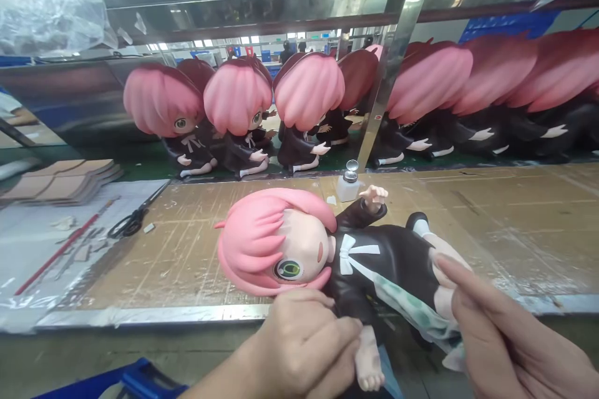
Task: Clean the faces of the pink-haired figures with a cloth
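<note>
A large vinyl figure (393, 255) with pink hair, a black dress and a white bow lies on its side across the bench's near edge, head to the left. My left hand (309, 343) is closed around its near sleeved arm, and the figure's small hand sticks out past my fingers. At the bare legs, my right hand (524, 330) grips the figure, fingertips against the leg; some of its fingers are hidden. A white-and-green patterned cloth (421, 315) runs along the dress towards my right hand. Whether that hand also holds the cloth is unclear.
Behind stand several similar seated figures (309, 93) under a metal shelf (262, 3). A small white bottle (349, 184) with a metal top is beyond the figure. Scissors (128, 222), a red stick (60, 255) and stacked flat pads (65, 177) lie left.
</note>
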Demonstrator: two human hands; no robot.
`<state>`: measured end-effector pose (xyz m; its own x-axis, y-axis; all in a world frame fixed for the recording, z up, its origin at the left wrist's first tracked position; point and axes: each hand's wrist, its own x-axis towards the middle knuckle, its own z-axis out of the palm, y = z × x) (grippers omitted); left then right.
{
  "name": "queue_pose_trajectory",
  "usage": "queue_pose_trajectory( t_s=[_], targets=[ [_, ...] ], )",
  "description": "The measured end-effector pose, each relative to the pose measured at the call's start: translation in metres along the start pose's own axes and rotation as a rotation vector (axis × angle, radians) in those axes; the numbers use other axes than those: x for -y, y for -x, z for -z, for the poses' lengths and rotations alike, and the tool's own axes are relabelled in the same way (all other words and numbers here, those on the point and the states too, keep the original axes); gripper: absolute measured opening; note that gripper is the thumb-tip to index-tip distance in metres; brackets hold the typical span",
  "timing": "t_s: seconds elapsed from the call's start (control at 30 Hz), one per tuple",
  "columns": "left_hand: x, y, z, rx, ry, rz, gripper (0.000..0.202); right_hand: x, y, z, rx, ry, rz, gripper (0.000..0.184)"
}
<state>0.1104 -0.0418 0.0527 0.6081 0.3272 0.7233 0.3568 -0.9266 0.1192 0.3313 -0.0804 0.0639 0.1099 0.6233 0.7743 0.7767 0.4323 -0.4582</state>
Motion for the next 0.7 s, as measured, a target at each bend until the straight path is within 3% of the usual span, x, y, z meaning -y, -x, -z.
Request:
queue_pose_trajectory(
  t_s=[0.1, 0.2, 0.3, 0.37, 0.57, 0.7],
  targets=[
    [0.003, 0.000, 0.005, -0.066, -0.206, 0.153, 0.024, 0.007, -0.006, -0.010, 0.082, -0.076, -0.032, 0.034],
    [0.011, 0.000, 0.001, -0.016, -0.386, 0.220, 0.032, 0.006, -0.006, -0.020, 0.166, -0.128, -0.057, 0.038],
    [0.013, 0.001, -0.003, 0.051, -0.253, 0.158, 0.016, 0.002, -0.005, -0.033, 0.272, -0.206, -0.005, 0.039],
    [0.011, 0.002, -0.004, 0.054, -0.164, 0.156, 0.016, 0.000, -0.006, -0.044, 0.342, -0.224, 0.080, 0.040],
    [0.016, 0.009, 0.003, -0.073, -0.125, 0.363, 0.025, 0.004, -0.009, -0.078, 0.454, -0.147, 0.182, 0.042],
    [0.023, 0.024, 0.013, -0.149, -0.126, 0.411, 0.019, 0.006, -0.007, -0.089, 0.484, -0.053, 0.225, 0.042]
  ],
)
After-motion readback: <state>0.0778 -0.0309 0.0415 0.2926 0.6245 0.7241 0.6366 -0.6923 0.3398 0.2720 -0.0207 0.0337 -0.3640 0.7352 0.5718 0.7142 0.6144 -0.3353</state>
